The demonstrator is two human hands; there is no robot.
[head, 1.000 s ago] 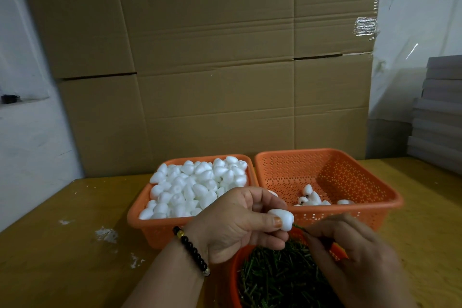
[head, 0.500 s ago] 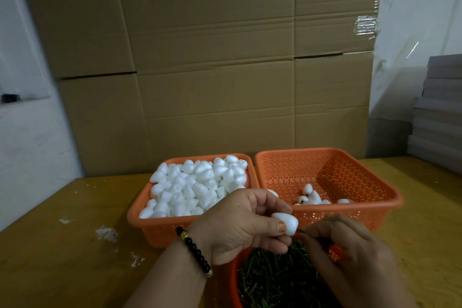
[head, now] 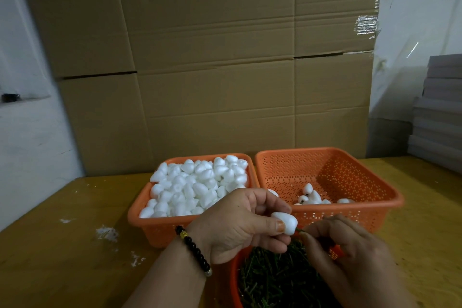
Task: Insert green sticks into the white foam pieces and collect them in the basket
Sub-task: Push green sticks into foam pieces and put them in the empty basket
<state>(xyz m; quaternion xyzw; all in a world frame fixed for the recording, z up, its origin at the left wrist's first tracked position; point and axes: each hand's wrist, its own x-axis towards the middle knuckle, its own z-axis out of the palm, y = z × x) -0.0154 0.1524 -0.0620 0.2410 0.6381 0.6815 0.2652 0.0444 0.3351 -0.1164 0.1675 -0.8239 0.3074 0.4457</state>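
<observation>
above a bowl of green sticks (head: 275,280), the left hand (head: 240,227) is pinching a white foam piece (head: 285,225) while the right hand (head: 350,250) is closing its grip on a green stick (head: 299,230) touching its tip; behind, two orange baskets are sitting on the bench (head: 62,245), left basket (head: 160,227) heaped, right basket (head: 375,182) holding few.

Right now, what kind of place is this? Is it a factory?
Probably a small workshop or packing room, not a big factory. Flattened cardboard boxes line the wall behind a wooden table, and an orange basket heaped with white foam pieces sits there for handwork.
</observation>
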